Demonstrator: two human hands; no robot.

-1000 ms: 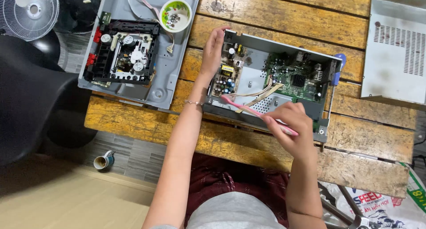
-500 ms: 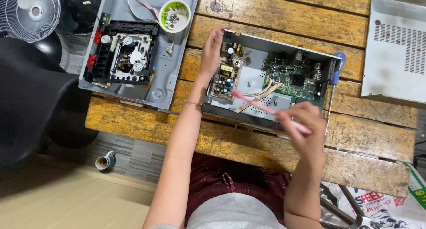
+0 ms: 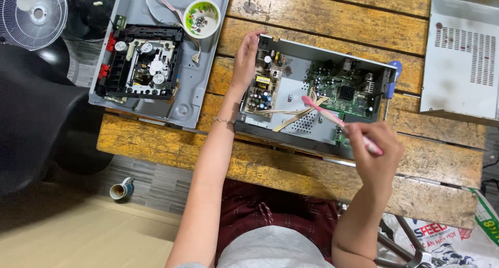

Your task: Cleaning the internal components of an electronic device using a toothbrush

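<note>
Brushing dust from an opened disc-player chassis (image 3: 312,99), a person's right hand (image 3: 375,146) clenched a pink toothbrush (image 3: 332,117) by its handle while the left hand (image 3: 245,60) lay flat, steadying the chassis's far-left corner.

Light, stiff and likely fragile, the chassis sat mid-bench; left of it, a small green bowl (image 3: 201,17) held loose screws beside a removed drive tray (image 3: 143,63).

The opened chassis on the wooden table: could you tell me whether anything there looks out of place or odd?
Nothing looks damaged. The opened chassis lies slightly askew on the wooden table, its near edge by the table's front edge. The left hand steadies it; the right hand holds a pink toothbrush over the ribbon cable.
</note>
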